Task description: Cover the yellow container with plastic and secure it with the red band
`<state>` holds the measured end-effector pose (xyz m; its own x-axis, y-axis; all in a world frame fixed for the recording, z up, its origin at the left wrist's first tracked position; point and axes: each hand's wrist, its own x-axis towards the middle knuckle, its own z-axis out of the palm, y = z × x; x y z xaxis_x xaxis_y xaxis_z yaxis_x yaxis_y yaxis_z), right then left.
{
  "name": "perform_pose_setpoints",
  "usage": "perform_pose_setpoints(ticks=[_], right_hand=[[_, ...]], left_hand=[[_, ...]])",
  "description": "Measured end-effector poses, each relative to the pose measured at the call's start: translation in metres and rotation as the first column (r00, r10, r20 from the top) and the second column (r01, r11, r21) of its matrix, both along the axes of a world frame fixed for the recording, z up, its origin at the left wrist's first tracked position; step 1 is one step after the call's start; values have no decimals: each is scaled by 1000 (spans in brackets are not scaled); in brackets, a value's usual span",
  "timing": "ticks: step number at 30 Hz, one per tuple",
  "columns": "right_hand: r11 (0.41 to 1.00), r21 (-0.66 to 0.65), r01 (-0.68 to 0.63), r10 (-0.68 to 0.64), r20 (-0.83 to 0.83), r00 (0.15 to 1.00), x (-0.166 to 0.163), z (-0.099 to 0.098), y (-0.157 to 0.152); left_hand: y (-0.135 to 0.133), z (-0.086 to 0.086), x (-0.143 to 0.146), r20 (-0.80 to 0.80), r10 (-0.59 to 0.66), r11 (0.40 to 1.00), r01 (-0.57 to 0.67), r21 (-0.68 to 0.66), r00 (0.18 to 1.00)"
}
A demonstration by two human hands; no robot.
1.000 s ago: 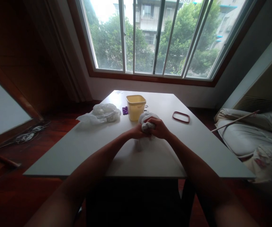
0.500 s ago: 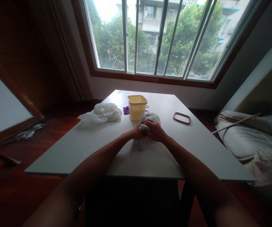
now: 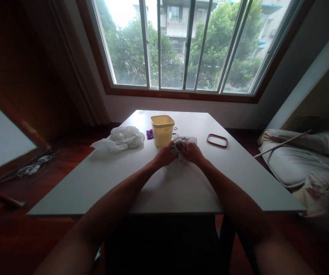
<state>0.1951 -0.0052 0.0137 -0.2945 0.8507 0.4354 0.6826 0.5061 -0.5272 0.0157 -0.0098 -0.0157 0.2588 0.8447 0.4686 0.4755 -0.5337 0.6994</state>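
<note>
My left hand (image 3: 166, 156) and my right hand (image 3: 192, 152) meet at the middle of the white table (image 3: 101, 179). Both are closed round a crumpled white plastic bag (image 3: 181, 143), which bulges out between and behind the fingers. Just beyond the hands stands an open yellow plastic tub (image 3: 162, 130). Much of the bag is hidden by my fingers.
A second crumpled clear bag (image 3: 121, 138) lies to the left of the tub, with a small purple thing (image 3: 150, 134) between them. A reddish rectangular ring (image 3: 217, 140) lies to the right. Bedding (image 3: 299, 160) is piled beyond the table's right edge; a window spans the back.
Both hands have shifted a little farther away, toward the tub, still bunching the bag. The bag looks more tightly gathered between the fingers than a second ago.
</note>
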Motion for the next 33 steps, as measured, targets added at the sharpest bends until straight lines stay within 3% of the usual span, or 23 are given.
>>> perform_pose_setpoints(ticks=[6,9,15,19,23,27,31,33], right_hand=[[990,-24,141,-143,-94,985,2,0,12],[986,-78,146,-158,-170,973,3,1,16],[966,-170,-194,109,-411,905,11,5,12],[910,-129,-395,312,-417,854,17,-1,14],[868,-116,-483,402,-406,821,24,-5,20],[851,-153,-503,409,-408,816,31,2,17],[759,-266,-594,451,-442,775,32,9,11],[761,-261,-594,466,-416,781,30,9,9]], left_hand=[[-5,8,7,12,-5,997,4,81,1000],[-4,10,8,-9,-1,994,2,106,1000],[-2,10,3,-52,77,985,-68,157,996],[0,10,0,-35,78,992,-74,105,996],[3,11,-2,108,-86,995,90,-36,990],[5,9,-3,245,-176,951,229,-208,954],[10,4,-6,245,-187,940,245,-237,951],[13,1,-7,213,-176,948,224,-225,961]])
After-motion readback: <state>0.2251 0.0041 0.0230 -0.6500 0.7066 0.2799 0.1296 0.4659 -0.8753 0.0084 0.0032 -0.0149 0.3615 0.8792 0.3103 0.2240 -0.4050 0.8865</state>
